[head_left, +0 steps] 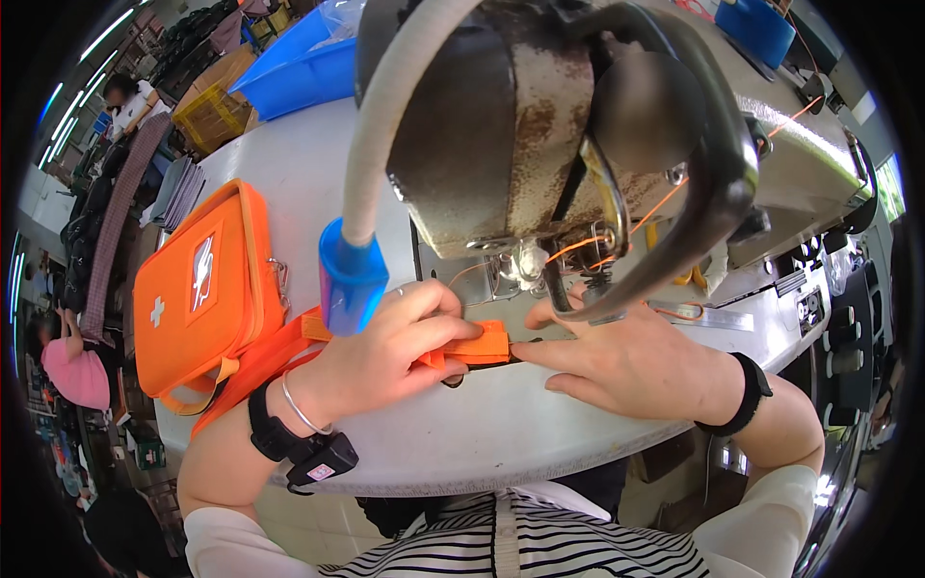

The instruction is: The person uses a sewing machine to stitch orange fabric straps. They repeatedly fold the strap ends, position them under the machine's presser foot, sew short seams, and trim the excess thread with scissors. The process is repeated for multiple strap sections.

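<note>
Orange webbing strap lay on the pale worktable, with open room toward the curved front edge. Above loomed the sewing machine head; leftward lay the orange first-aid bag. Left hand fingers curled, gripping the strap; right hand fingers spread open at its end.
</note>
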Demonstrator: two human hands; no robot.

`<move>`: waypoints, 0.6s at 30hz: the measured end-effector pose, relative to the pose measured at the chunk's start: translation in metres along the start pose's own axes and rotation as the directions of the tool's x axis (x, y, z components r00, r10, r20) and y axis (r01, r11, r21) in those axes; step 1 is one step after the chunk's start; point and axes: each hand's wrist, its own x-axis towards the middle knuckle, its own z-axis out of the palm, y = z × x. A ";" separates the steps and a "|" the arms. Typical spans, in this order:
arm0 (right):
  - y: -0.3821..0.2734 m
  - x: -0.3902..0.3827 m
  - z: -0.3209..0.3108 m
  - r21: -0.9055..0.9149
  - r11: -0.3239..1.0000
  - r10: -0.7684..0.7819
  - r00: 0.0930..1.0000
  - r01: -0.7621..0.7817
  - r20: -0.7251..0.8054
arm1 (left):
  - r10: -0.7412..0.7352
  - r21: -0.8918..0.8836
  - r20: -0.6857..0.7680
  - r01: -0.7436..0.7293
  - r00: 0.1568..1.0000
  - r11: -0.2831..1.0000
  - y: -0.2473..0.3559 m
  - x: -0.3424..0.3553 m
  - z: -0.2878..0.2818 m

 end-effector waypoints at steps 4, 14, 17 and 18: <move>0.006 0.008 0.011 0.227 0.973 0.085 0.979 -0.041 -0.186 | 0.001 -0.018 -0.049 -0.002 0.999 1.000 -0.001 0.002 0.005; -0.005 0.040 0.018 0.180 0.949 0.262 0.965 -0.260 0.015 | 0.050 -0.039 -0.081 -0.054 0.995 0.998 0.000 0.001 0.006; -0.005 0.036 0.030 0.228 0.945 0.254 0.965 -0.234 -0.064 | 0.039 -0.008 -0.133 -0.040 0.990 0.999 0.003 0.000 0.006; -0.004 0.036 0.031 0.270 0.927 0.279 0.960 -0.261 -0.029 | 0.038 0.019 -0.159 -0.035 0.987 0.999 0.003 0.000 0.005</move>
